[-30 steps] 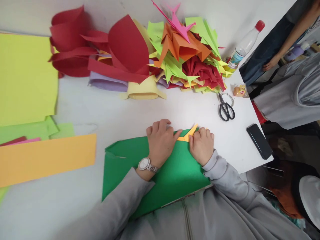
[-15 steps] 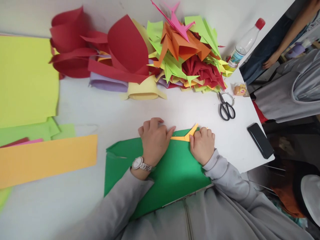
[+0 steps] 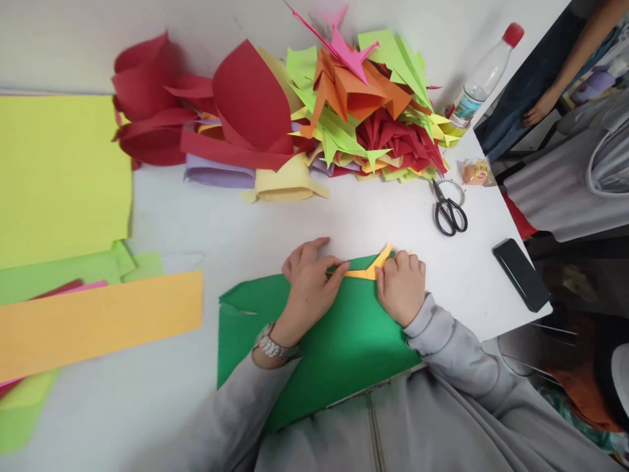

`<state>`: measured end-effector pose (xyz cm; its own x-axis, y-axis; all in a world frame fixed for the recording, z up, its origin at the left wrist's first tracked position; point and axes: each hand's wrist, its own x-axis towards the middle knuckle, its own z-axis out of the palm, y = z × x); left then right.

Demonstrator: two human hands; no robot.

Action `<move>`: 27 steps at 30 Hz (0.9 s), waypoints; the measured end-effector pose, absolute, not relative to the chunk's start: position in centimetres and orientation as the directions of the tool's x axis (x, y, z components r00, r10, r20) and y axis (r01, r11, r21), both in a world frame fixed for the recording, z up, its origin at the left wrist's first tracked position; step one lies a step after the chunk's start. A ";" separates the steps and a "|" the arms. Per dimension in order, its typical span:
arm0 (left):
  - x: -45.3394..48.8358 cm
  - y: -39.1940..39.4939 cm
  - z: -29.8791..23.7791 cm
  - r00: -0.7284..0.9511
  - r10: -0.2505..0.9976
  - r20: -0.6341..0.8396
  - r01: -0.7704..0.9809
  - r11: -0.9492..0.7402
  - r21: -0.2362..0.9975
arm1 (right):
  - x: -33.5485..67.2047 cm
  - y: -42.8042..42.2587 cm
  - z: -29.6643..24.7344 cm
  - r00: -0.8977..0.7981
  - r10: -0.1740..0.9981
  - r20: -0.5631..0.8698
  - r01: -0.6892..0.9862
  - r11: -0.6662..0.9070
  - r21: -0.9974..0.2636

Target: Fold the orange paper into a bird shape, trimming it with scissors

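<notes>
A folded orange-yellow paper piece (image 3: 368,270), slim with pointed ends, lies between my two hands over the far edge of a green sheet (image 3: 354,334). My left hand (image 3: 310,283), a watch on its wrist, pinches the piece's thin left tip between thumb and fingers. On the right end, my right hand (image 3: 403,286) is closed round the piece with the thumb pressed along it. Part of the paper is hidden under the right fingers. One pointed flap rises up and to the right, beside the right hand.
Folded paper cranes (image 3: 351,98) and curled red paper (image 3: 253,108) crowd the back. Coloured sheets (image 3: 63,177) and an orange strip (image 3: 103,321) lie left. Toward the right are black scissors (image 3: 449,213), a phone (image 3: 521,275), a wrapped snack (image 3: 476,172) and a bottle (image 3: 479,82). Another person's hand (image 3: 538,113) hangs beyond.
My left fingers have gone from lying bent beside the paper to pinching its left tip. The right hand keeps its grip. The whole view has shifted slightly.
</notes>
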<state>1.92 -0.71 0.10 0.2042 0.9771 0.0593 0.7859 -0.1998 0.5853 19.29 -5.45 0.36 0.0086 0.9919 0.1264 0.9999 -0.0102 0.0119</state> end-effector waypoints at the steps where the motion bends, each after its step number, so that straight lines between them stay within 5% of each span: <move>1: 2.3 -0.9 0.1 0.198 0.977 0.075 0.791 -0.204 0.577 | 19.3 -5.5 0.4 0.007 0.992 0.129 1.000 -0.008 0.014; 14: 3.8 -1.9 -0.4 0.285 0.929 0.234 0.901 -0.343 0.265 | 19.1 -5.5 0.7 0.008 0.992 0.126 1.000 -0.010 0.016; 27: 3.1 -1.1 -0.5 0.345 0.901 0.263 0.904 -0.394 0.166 | 19.3 -5.3 0.5 0.007 0.994 0.109 1.000 -0.007 -0.003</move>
<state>3.10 -1.11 -0.52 0.3445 0.9013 0.2628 0.9040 -0.3940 0.1660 19.27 -5.27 0.53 0.0068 0.9940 0.1089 1.0000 -0.0065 -0.0034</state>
